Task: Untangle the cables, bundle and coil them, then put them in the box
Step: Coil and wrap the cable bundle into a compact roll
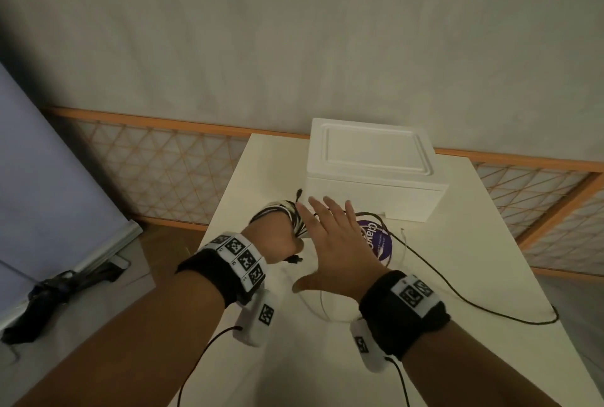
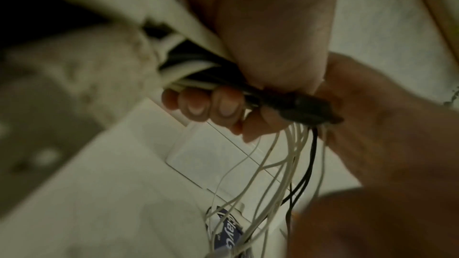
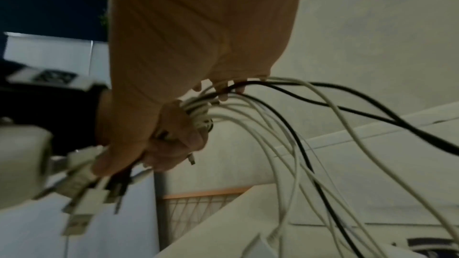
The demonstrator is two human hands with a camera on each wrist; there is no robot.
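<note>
My left hand (image 1: 277, 240) grips a bundle of white and black cables (image 1: 289, 213) looped around it, over the table in front of the white foam box (image 1: 372, 174), whose lid is on. In the left wrist view its fingers (image 2: 206, 105) curl round the strands, a black plug (image 2: 305, 109) sticks out, and white strands (image 2: 280, 164) hang down. My right hand (image 1: 330, 243) is flat with straight fingers just right of the bundle. In the right wrist view loose cables (image 3: 298, 125) fan out past its fingertips, and USB plugs (image 3: 82, 193) dangle below the left fist (image 3: 174, 144).
A purple round lid (image 1: 377, 240) lies on the white table (image 1: 474, 259), partly under my right hand. One black cable (image 1: 457, 295) trails toward the table's right edge. A wooden lattice rail (image 1: 163, 164) runs behind. A black object (image 1: 49, 298) lies on the floor at left.
</note>
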